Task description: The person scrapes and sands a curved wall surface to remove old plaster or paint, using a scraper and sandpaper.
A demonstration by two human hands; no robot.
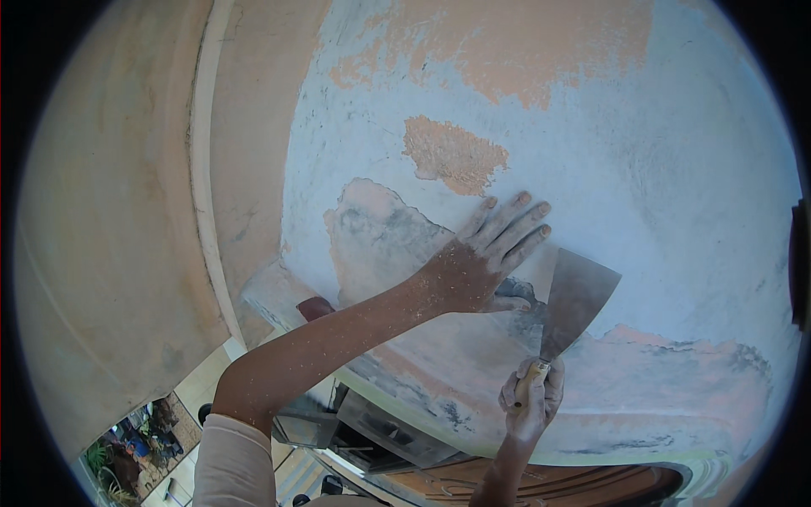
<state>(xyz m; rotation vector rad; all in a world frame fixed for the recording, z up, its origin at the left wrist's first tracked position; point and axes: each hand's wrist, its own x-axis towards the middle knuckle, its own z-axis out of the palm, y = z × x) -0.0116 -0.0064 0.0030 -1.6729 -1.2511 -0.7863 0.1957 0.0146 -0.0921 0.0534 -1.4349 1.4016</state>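
My left hand (498, 245) lies open on the wall (574, 169), its dusty fingers spread over the pale blue-white paint. Lower and to the right, my right hand (534, 395) is closed round the light handle of a wide putty knife (579, 300). The grey blade points upward and spreads out beside the left hand, against or close to the wall. Under and around my left hand is a worn patch (384, 224) of grey and pinkish bare plaster. Above it shows a smaller peach patch (456, 155) with ragged paint edges. White specks cover the left forearm.
A beige wall (118, 186) with a raised vertical strip (203, 152) stands at the left. Below the scraped wall are a dark appliance-like object (389, 431) and a brown wooden piece (541, 483). Plants (103, 473) and clutter lie at lower left on the tiled floor (207, 380).
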